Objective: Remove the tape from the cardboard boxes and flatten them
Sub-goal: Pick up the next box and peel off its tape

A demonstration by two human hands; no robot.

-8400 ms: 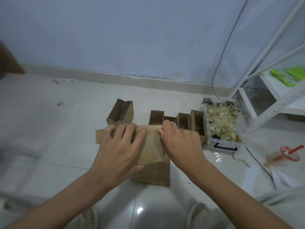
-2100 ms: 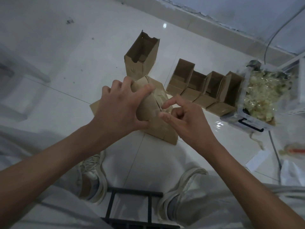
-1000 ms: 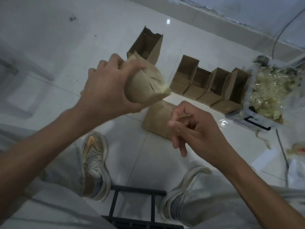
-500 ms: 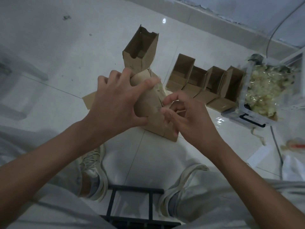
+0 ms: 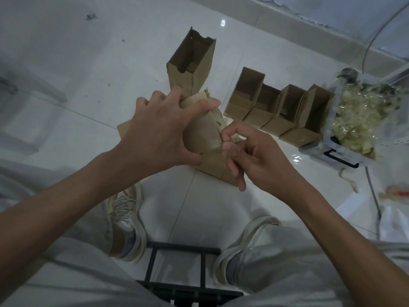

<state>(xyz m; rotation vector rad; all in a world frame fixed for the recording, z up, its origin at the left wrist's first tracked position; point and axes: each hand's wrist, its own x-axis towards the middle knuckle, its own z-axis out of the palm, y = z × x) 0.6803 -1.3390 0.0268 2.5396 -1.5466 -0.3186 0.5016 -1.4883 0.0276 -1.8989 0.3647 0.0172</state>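
left hand fingers curled round cardboard box, right hand fingers pinching its edge

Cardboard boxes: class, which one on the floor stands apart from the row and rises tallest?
The tall open box behind the left hand. It stands alone with a notched rim; the row of four open boxes sits touching, lower, to its right.

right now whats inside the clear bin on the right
The clear bin holds a heap of crumpled yellowish tape scraps, piled above its rim. Whatever lies beneath that heap is covered.
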